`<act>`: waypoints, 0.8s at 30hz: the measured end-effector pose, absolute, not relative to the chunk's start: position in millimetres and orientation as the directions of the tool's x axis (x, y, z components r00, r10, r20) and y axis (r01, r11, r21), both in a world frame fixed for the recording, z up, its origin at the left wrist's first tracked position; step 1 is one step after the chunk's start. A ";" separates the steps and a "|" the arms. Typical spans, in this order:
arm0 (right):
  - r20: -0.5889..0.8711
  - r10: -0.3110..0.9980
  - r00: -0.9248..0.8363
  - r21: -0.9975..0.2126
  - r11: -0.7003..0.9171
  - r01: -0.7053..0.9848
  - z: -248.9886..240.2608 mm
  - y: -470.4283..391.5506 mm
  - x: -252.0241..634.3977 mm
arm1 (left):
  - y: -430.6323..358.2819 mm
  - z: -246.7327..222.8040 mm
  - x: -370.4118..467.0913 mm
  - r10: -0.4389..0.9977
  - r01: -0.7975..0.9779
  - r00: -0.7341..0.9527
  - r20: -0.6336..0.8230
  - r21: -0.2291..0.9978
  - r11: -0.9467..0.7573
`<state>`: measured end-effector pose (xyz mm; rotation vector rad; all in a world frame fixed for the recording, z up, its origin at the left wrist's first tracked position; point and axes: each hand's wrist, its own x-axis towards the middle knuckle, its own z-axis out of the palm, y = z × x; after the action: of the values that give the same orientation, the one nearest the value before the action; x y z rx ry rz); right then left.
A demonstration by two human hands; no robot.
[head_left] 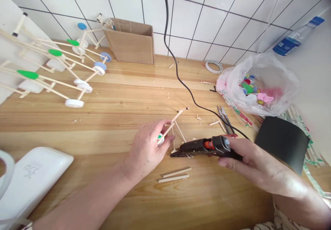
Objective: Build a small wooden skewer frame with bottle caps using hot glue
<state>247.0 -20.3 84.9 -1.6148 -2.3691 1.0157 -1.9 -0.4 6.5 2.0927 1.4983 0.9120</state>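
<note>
My left hand is closed on a small frame of thin wooden sticks, with a green and white piece showing between the fingers. One end of the frame carries dark tips. My right hand grips a black hot glue gun with an orange part in its side. The gun's nozzle points left and meets the lower end of the stick frame; whether it touches the stick I cannot tell. Below the nozzle, two loose wooden sticks lie side by side on the wooden table.
Stick-built models with bottle-cap wheels stand at the left, near a cardboard box. A black cord crosses the table. At the right are snips, a tape roll, a plastic bag of caps, a bottle and a black sheet.
</note>
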 end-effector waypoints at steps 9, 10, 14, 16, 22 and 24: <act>-0.272 0.847 -0.456 -0.606 0.217 0.765 85.1 -21.2 247.8 | 0.4 5.6 -2.7 0.938 0.666 0.216 0.271 0.661 -0.345; -0.271 0.846 -0.459 -0.612 0.216 0.761 85.4 -21.2 247.8 | 0.4 5.5 -2.7 0.938 0.664 0.217 0.269 0.663 -0.344; -0.275 0.859 -0.432 -0.598 0.199 0.777 87.2 -21.4 248.9 | 0.8 4.5 -2.3 0.937 0.661 0.217 0.273 0.665 -0.347; -0.276 0.860 -0.430 -0.596 0.198 0.778 88.5 -22.1 249.1 | 1.3 3.9 -2.0 0.934 0.658 0.220 0.282 0.664 -0.355; -0.263 0.840 -0.475 -0.602 0.242 0.761 89.2 -21.6 244.3 | 1.4 3.4 -2.0 0.932 0.653 0.224 0.285 0.666 -0.360; -0.253 0.832 -0.494 -0.610 0.259 0.749 88.5 -20.5 241.8 | 1.2 3.5 -2.0 0.929 0.648 0.225 0.293 0.667 -0.367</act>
<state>241.8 -20.5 88.5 -1.5124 -2.3949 1.0529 -2.0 1.2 3.5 2.1004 1.4552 0.9419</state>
